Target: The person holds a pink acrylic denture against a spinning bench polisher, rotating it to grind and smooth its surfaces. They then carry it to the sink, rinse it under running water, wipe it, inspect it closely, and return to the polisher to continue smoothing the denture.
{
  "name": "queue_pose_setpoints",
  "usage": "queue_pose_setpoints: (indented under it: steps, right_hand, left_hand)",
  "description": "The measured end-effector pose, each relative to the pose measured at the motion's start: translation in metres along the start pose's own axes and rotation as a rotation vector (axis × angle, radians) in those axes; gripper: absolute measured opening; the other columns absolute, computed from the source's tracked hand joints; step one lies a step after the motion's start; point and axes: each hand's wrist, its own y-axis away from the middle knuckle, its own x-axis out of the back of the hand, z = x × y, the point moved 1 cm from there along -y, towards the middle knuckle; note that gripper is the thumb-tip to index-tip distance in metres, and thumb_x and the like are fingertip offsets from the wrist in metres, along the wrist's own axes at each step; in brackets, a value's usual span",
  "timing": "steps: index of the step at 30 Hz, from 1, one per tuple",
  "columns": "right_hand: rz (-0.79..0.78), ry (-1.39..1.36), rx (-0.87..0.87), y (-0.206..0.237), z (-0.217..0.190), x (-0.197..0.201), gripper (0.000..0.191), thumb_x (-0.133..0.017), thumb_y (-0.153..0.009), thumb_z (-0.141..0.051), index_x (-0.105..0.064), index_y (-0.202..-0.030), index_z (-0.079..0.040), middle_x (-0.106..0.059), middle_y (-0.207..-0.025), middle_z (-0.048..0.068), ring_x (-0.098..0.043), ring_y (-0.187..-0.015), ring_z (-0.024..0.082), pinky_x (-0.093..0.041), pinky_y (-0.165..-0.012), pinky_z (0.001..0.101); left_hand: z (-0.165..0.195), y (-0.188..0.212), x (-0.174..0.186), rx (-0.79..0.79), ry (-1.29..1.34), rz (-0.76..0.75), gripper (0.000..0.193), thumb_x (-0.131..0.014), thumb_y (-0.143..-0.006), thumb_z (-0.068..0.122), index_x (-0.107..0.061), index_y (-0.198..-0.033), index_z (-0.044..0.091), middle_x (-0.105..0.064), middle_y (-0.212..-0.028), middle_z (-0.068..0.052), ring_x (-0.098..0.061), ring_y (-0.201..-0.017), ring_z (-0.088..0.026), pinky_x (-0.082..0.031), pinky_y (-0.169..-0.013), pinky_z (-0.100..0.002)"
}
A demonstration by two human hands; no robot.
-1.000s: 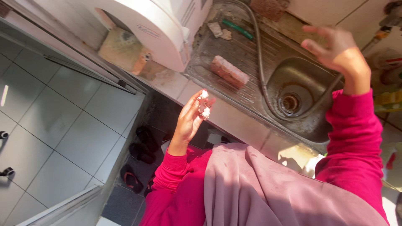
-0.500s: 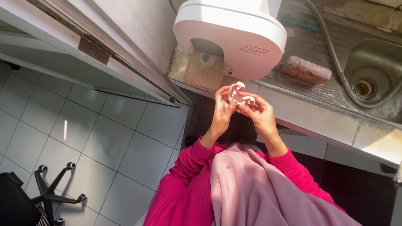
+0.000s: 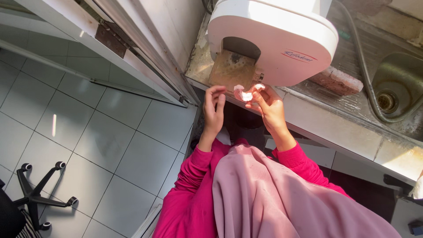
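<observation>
The small white object [image 3: 245, 94], pale and partly lit pink by the sun, sits a little above the centre of the frame, pinched between the thumb and fingertips of my right hand [image 3: 269, 108]; I cannot tell from this view what it is made of. Half a second ago both hands were closed together around it. Now my left hand [image 3: 214, 108] has separated and stands just beside it, fingers curled loosely and holding nothing that shows, so the object has passed wholly into the right hand's grip. One second ago the arrangement was the reverse: the left hand carried the white piece alone and the right hand was spread wide over the sink. I judge from this that a hand-to-hand transfer is complete and the left hand is free for other work. The object is held directly in front of the opening of the white appliance [image 3: 273, 39], which fills the upper centre of the frame, and close to the brownish plate [image 3: 231, 70] under that opening, without touching either as far as I can see. The appliance stands on the countertop [image 3: 335, 123], which runs from upper centre to the right edge. To the right of the appliance lies a pinkish block [image 3: 337, 80], then a grey hose [image 3: 357, 66] curving around the steel sink [image 3: 398, 88] at upper right. Grey floor tiles [image 3: 97, 141] occupy the left of the frame, with a chair base [image 3: 39, 189] at lower left.
</observation>
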Motion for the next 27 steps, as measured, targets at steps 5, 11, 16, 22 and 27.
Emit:
queue_pose_setpoints:
  steps: [5, 11, 16, 22, 27]
  right_hand:
    - [0.055, -0.106, -0.09, -0.007, 0.008, -0.008, 0.032, -0.063, -0.105, -0.026, -0.053, -0.127, -0.004, -0.064, -0.111, 0.009, -0.071, -0.088, 0.019, -0.064, -0.078, 0.0327]
    - [0.202, -0.143, -0.083, -0.001, 0.024, -0.02, 0.037, -0.057, -0.107, -0.031, -0.049, -0.133, -0.007, -0.064, -0.111, 0.012, -0.073, -0.089, 0.021, -0.064, -0.077, 0.0333]
    - [0.262, -0.139, -0.045, -0.001, 0.041, -0.04, 0.036, -0.059, -0.106, -0.029, -0.048, -0.132, -0.008, -0.064, -0.113, 0.012, -0.073, -0.09, 0.021, -0.065, -0.079, 0.035]
    - [0.345, -0.124, -0.01, 0.003, 0.053, -0.056, 0.037, -0.06, -0.106, -0.031, -0.048, -0.131, -0.007, -0.064, -0.112, 0.012, -0.073, -0.089, 0.023, -0.065, -0.08, 0.0374]
    - [0.375, -0.115, 0.007, 0.008, 0.054, -0.068, 0.04, -0.061, -0.104, -0.033, -0.046, -0.128, -0.005, -0.065, -0.113, 0.013, -0.076, -0.089, 0.027, -0.066, -0.08, 0.0394]
  left_hand:
    - [-0.017, -0.064, 0.049, -0.074, -0.202, 0.106, 0.023, -0.058, -0.109, 0.016, -0.059, -0.128, 0.003, -0.065, -0.128, -0.01, -0.064, -0.12, -0.019, -0.054, -0.101, -0.032]
    - [-0.042, -0.187, 0.049, 0.003, 0.016, -0.04, 0.044, -0.038, -0.112, 0.035, -0.053, -0.145, 0.009, -0.054, -0.15, -0.008, -0.052, -0.14, -0.023, -0.044, -0.113, -0.04]
    - [-0.05, -0.255, 0.041, 0.135, 0.411, -0.468, 0.05, -0.039, -0.112, 0.037, -0.051, -0.151, 0.007, -0.056, -0.154, -0.008, -0.05, -0.145, -0.021, -0.04, -0.122, -0.036]
    - [-0.072, -0.258, 0.019, 0.556, 0.797, -0.589, 0.054, -0.048, -0.112, 0.041, -0.054, -0.147, 0.0, -0.061, -0.142, -0.012, -0.058, -0.131, -0.024, -0.048, -0.112, -0.039]
    - [-0.092, -0.254, 0.018, 0.179, 0.279, -0.474, 0.049, -0.055, -0.107, 0.038, -0.061, -0.141, 0.003, -0.067, -0.133, -0.008, -0.062, -0.118, -0.017, -0.051, -0.101, -0.033]
